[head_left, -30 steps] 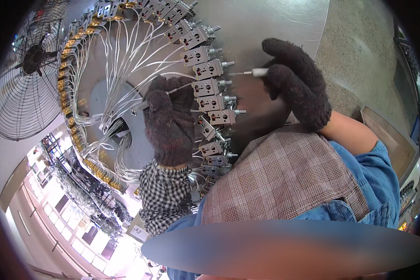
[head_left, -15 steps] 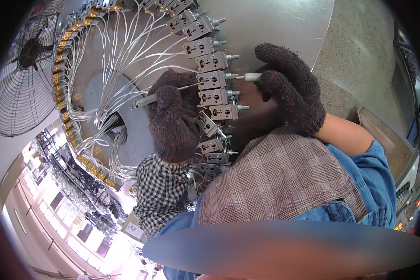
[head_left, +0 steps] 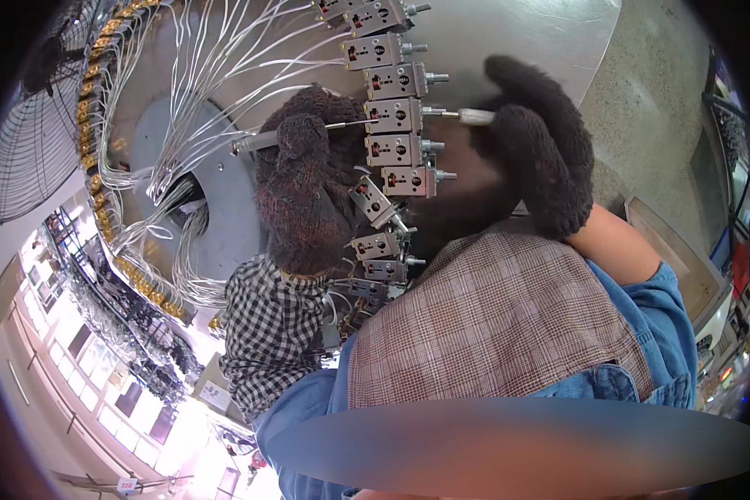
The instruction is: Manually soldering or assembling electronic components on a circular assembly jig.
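Observation:
My left hand (head_left: pixel 300 196), in a dark knitted glove, is closed round a thin screwdriver (head_left: pixel 260 142) with a greyish handle. Its slim shaft points right and reaches the face of a small metal switch-like box (head_left: pixel 385 116) with a threaded shaft. My right hand (head_left: pixel 548 154), gloved alike, grips a white-handled tool (head_left: pixel 476 117) with a narrow metal shaft. That tool lines up with the end of the same box's threaded shaft; whether its tip touches cannot be made out. Another such box (head_left: pixel 392 151) sits just nearer to me, and one more (head_left: pixel 372 202) stands tilted.
The boxes sit along the edge of a round metal table (head_left: pixel 492 25). White wires (head_left: pixel 217 75) fan from its central hole to the boxes and to brass-coloured fittings (head_left: pixel 87 129) on the left. A caged fan (head_left: pixel 33 158) stands at far left, a tray-like box (head_left: pixel 673 250) at right.
The table and boxes sit higher in the picture, as my view has shifted. Both hands keep their tools at the same box; the right hand has drawn slightly away, blurred by motion.

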### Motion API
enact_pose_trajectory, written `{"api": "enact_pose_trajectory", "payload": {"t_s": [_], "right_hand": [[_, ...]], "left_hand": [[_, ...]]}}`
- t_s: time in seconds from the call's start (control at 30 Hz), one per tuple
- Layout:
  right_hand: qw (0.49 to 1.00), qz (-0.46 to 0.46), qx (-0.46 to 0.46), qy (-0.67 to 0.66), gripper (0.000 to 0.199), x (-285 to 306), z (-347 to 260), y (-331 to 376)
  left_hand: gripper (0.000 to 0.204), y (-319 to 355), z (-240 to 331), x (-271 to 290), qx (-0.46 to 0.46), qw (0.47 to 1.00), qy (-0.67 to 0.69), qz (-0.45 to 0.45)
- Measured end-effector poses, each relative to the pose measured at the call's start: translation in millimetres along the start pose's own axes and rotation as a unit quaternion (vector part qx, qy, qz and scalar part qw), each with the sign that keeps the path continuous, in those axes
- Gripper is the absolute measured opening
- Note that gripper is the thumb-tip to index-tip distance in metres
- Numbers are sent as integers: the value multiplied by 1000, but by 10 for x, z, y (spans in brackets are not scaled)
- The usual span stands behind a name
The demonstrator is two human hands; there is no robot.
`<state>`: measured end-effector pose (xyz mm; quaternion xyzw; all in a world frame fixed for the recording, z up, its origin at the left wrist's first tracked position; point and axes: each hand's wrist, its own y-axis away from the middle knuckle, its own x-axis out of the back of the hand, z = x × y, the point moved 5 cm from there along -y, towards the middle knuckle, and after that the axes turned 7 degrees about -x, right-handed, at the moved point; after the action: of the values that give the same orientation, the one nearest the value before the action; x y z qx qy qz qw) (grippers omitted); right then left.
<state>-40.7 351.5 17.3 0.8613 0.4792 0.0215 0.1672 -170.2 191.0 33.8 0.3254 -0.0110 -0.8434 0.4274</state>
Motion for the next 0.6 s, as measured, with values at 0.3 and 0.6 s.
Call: {"api": "enact_pose_trajectory", "payload": {"t_s": [0.3, 0.6], "right_hand": [[993, 44, 94, 48, 32, -89, -133, 1], [991, 58, 109, 47, 34, -91, -148, -54]], "left_hand": [[33, -42, -60, 91, 7, 993, -115, 37], [34, 18, -142, 274, 39, 994, -51, 94]]}}
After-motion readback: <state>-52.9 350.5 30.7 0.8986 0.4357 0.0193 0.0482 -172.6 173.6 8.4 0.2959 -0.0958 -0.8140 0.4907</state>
